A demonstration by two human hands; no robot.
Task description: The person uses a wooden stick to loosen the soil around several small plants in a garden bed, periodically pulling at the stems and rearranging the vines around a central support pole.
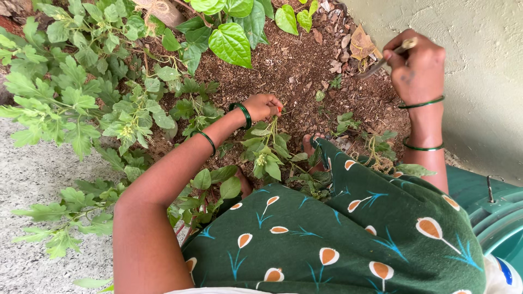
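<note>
My left hand [263,106] is closed around the top of a small green weed [265,149] that hangs down from the fist over the brown soil [297,65]. Two green bangles ring that forearm. My right hand [417,68] is raised near the wall at the upper right and grips a thin metal tool [376,66] whose dark tip points down-left toward the soil. Green bangles sit on that wrist too. My toes [310,146] show on the soil beneath a dark green patterned cloth [338,234] over my knees.
Leafy green plants [81,103] crowd the left side, with large heart-shaped leaves [231,41] at the top. A pale plastered wall [479,65] rises on the right. A green container lid [490,212] lies at the lower right. Grey gravelly ground [32,179] is at the left.
</note>
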